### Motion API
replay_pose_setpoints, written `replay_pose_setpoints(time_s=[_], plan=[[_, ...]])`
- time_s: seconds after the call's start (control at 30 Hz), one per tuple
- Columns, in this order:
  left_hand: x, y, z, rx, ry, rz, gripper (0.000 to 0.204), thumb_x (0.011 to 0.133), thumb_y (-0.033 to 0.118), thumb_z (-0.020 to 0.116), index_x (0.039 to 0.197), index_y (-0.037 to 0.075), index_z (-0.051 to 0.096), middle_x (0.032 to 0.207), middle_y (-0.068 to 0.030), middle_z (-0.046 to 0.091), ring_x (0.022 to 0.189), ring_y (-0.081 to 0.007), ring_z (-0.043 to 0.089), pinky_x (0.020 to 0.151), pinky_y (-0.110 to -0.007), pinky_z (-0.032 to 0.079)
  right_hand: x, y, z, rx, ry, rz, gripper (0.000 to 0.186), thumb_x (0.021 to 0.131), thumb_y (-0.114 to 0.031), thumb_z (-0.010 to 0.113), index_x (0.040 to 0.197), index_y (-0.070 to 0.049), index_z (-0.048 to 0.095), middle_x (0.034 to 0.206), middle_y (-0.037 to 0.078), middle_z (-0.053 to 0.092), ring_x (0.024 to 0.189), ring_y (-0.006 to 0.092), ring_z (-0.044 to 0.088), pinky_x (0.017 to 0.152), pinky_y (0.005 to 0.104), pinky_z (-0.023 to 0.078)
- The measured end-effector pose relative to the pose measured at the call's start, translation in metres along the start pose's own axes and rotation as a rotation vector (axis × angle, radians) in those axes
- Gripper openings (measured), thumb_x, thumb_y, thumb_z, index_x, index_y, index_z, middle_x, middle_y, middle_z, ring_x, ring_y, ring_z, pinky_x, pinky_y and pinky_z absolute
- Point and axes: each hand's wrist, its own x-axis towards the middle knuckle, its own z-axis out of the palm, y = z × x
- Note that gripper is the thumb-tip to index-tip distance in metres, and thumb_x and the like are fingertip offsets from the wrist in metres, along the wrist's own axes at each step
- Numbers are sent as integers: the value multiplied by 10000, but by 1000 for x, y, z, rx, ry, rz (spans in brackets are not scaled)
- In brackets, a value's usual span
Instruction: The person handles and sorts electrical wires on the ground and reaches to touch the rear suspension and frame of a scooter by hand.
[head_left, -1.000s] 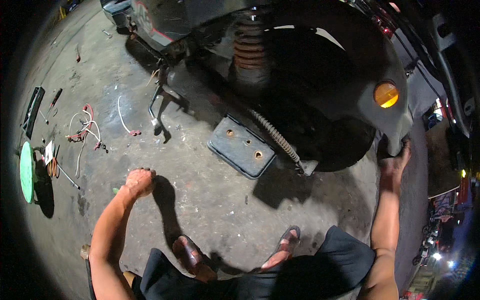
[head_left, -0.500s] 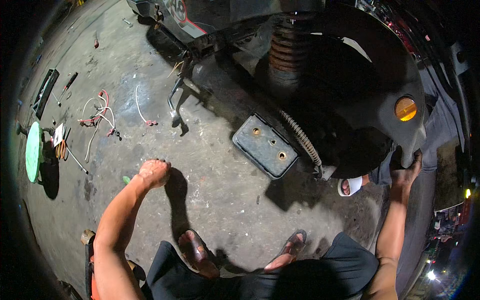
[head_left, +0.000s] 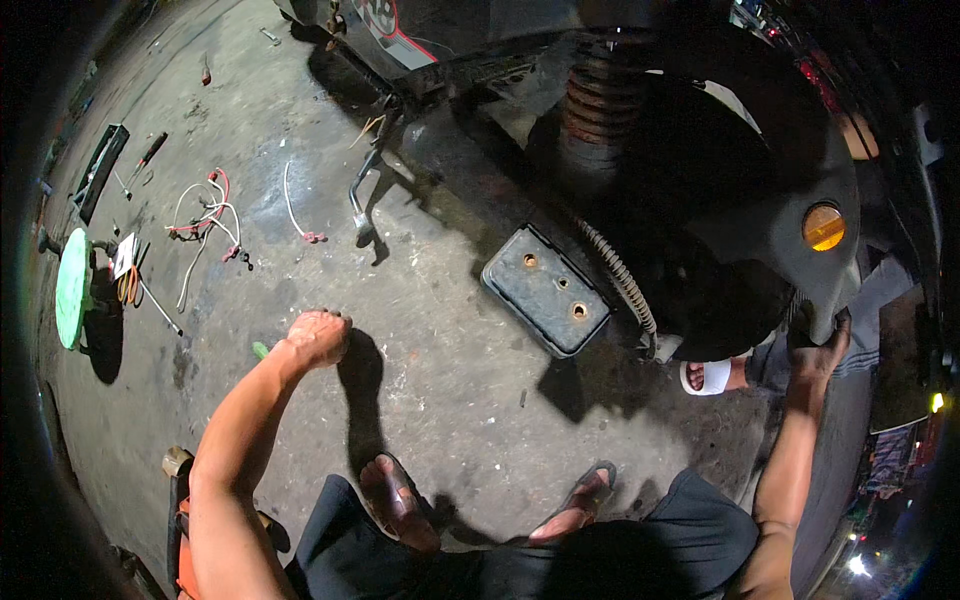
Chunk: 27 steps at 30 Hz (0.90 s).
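- Black fender (head_left: pixel 775 230): right hand (head_left: pixel 825 345) clamped on its tip, seemingly steadying it.
- Left hand (head_left: pixel 320 338): cannot tell its closure; box (head_left: pixel 545 295) to its right.
- Next likely needs steady grip.

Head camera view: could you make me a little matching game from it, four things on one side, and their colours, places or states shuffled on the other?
Things:
1. right hand
2. round reflector
3. coil spring
4. rectangular part

Descriptions:
A. rusty brown
B. black, with three holes in its face
C. at the lower tip of the dark bodywork
D. orange

Right pairs: 1-C, 2-D, 3-A, 4-B
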Motion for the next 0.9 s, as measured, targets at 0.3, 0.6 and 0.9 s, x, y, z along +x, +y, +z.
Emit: replay_pose_setpoints(time_s=[0.3,0.6,0.9], plan=[[1,-10,13,-2,18,4,209,742,220,549,849,46,596,794,-169,631,806,-345,613,700,-432,491,-6,-9,11,-179,9,-111,429,676,-64,701,1051,16,506,990,94,591,870,164,532,778,259,421],[1,-8,12,6,-1,9,193,721,153,527,848,35,612,795,-179,637,791,-339,624,701,-414,497,-22,-29,39,616,60,341,324,836,-284,529,1043,-35,528,998,127,568,891,247,557,779,346,484],[3,-5,11,20,-24,9,207,739,169,533,884,40,605,831,-177,636,821,-333,622,715,-415,496,-5,-3,12,80,-53,32,302,864,-273,481,1027,-19,503,948,127,552,874,231,547,758,337,473]])
